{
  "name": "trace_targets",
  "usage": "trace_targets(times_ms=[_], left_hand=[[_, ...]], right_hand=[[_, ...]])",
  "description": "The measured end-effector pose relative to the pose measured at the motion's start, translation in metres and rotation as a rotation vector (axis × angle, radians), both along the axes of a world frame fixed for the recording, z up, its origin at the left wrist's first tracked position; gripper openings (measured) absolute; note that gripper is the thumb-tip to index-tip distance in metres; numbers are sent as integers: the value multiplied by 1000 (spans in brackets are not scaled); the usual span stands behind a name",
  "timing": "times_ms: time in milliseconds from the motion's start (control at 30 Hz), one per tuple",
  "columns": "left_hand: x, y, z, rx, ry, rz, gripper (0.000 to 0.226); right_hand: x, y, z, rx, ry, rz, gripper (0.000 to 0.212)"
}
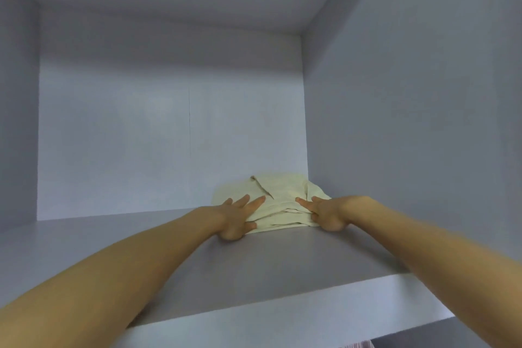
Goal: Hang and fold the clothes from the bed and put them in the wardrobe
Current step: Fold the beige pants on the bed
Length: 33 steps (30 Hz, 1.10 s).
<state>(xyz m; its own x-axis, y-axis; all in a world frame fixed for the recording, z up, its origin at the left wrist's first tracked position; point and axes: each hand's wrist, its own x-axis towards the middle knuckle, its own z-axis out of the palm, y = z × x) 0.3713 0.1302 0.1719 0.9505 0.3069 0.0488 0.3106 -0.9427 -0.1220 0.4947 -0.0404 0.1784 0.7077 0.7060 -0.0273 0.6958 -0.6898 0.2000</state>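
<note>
With the folded cream shirt (278, 200) lying deep on the wardrobe shelf (254, 268), the left hand (237, 216) and right hand (324, 213) each gripped a near corner, so hasty withdrawal risked dragging the folds loose.

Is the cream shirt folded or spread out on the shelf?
Folded: the shirt sits as a compact bundle with stacked layers at its front edge, on the shelf, both hands on it.
</note>
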Motion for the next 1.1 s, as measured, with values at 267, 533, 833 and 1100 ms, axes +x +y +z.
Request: trace_targets(times_ms=[267, 533, 833, 1100], left_hand=[[23, 11, 3, -180, -23, -16, 60], [-31, -19, 11, -115, -66, 14, 69], [-194, -60, -38, -22, -905, -41, 42], [-348, -112, -170, -102, -957, 371, 46]], right_hand=[[39, 9, 6, 11, 77, 5, 64], [-15, -12, 7, 178, -1, 62, 54], [-187, -34, -70, 1218, 38, 560, 36], [-318, -22, -191, 1182, 297, 927, 32]])
